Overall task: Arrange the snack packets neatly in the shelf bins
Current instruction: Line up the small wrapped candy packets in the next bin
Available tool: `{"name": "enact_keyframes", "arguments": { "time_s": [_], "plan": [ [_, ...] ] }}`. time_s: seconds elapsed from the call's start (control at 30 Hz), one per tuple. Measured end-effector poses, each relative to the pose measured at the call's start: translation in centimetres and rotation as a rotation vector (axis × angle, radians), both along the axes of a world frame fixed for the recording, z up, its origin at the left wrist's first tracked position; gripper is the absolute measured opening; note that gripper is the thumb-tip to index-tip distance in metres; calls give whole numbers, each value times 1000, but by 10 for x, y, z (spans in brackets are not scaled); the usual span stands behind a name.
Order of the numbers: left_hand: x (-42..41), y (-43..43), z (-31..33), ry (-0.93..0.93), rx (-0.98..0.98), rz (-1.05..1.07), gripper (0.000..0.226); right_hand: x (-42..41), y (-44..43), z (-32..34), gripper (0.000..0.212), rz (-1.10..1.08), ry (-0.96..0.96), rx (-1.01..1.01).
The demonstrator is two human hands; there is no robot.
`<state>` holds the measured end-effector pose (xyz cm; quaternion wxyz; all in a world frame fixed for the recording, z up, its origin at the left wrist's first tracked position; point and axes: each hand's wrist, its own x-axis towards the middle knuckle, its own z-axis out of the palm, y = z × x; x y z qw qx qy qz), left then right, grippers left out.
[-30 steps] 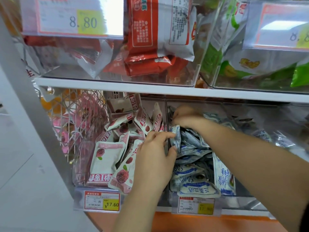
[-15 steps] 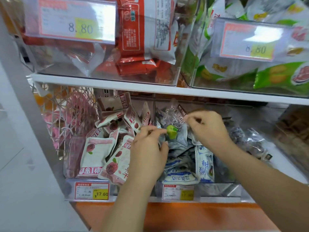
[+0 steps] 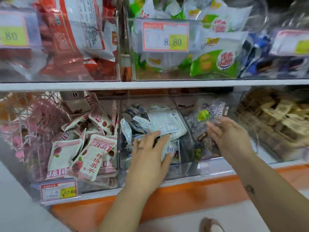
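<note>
My left hand lies flat with fingers spread on the blue-and-white snack packets in the middle clear bin. My right hand reaches into the neighbouring bin of dark see-through packets, fingers stretched out and blurred. A clear packet with a green spot sits just beyond its fingertips on top of that pile, apart from the fingers as far as I can tell. Pink-and-white plum packets fill the bin to the left in a loose heap.
A bin of tan packets stands at the far right. On the shelf above, bins hold red packets, green packets and blue ones. Price tags hang on the bin fronts. An orange ledge runs below.
My right hand carried the green-spotted clear packet out of the middle bin to the bin on its right. My left hand opened and flattened onto the blue-and-white packets. The view shifted right.
</note>
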<state>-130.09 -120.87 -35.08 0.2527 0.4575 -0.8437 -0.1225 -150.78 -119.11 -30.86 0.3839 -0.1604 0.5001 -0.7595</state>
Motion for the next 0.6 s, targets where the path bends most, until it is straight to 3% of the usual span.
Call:
{"name": "enact_keyframes", "arguments": {
  "time_s": [0.1,0.23,0.33,0.53,0.6],
  "plan": [
    [-10,-6,-5,-223,14,26,55,-16,2,-1,14,178,152,100],
    [-18,-20,-7,-343,83,17,56,-23,19,-17,21,128,398,137],
    [-22,-37,-9,-303,158,-8,58,-33,29,-24,22,128,715,223],
    [-31,-63,-13,-230,26,-14,60,-47,37,-29,14,275,978,347],
    [-37,-72,-13,-287,6,-10,62,-45,34,-32,25,339,1084,391]
  ]
}}
